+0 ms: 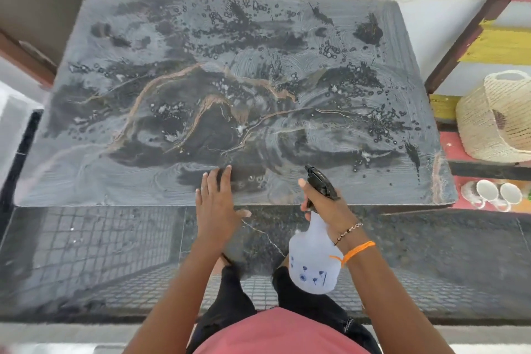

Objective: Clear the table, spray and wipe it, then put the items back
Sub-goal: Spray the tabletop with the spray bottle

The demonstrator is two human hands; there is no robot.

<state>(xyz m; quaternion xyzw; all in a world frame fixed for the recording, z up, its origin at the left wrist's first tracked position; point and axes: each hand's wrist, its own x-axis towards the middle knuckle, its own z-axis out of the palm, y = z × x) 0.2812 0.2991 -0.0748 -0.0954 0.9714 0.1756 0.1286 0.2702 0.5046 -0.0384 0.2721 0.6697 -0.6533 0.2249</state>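
A dark marble table (120,169) with tan veins fills the middle of the view, its top bare and speckled with wet droplets and streaks. My right hand (324,210) grips the neck of a pale translucent spray bottle (314,264) with a black nozzle, held at the table's near edge, nozzle pointing over the top. My left hand (217,204) is spread flat with straight fingers, its fingertips over the near edge of the table, holding nothing.
A woven cream basket (494,121) lies on a coloured mat at the right, with white cups (494,194) below it. A brown wooden frame (471,29) stands at the right, brown furniture (31,3) at the far left. Dark tiled floor lies below.
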